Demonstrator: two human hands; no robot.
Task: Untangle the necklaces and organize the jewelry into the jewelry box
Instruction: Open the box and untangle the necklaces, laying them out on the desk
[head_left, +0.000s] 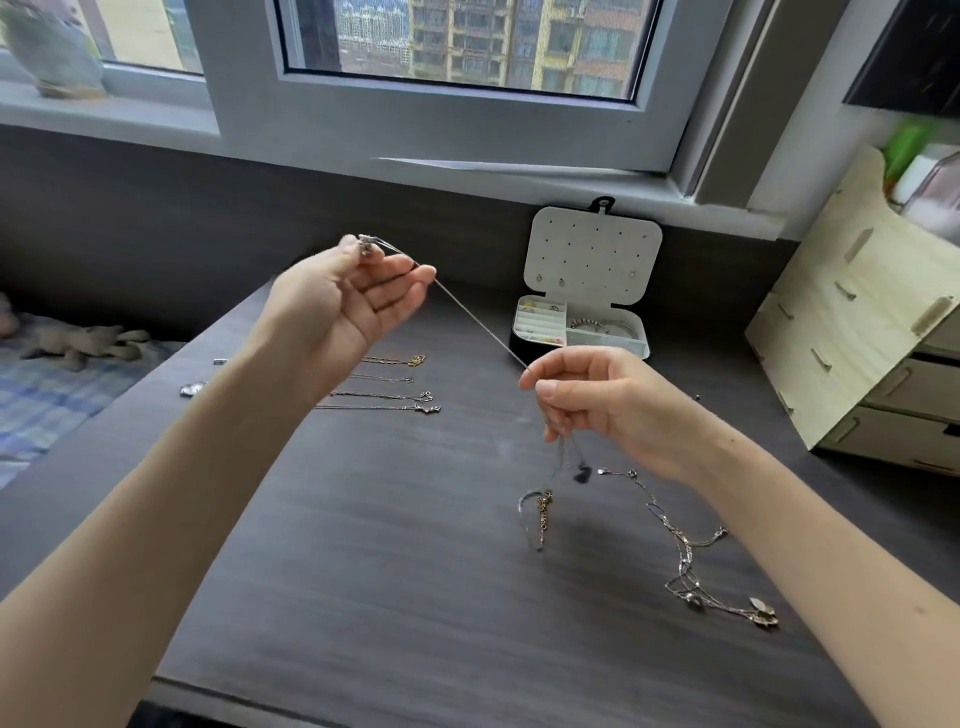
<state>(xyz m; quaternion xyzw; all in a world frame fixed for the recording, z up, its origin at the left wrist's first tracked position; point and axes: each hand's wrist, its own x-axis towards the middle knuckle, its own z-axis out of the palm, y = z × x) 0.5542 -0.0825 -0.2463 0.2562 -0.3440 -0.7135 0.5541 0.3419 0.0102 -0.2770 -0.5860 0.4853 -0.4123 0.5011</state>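
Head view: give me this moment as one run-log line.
left hand: pinches chain at pendant end | right hand: pinches chain, taut between | jewelry box: open | tangled necklaces: on desk

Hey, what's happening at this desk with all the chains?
A person is sorting jewelry. Their left hand and right hand each pinch one thin necklace, stretched taut between them above the desk. A row of necklaces lies straight at left, a tangled bunch lies at right, and the jewelry box stands open behind.
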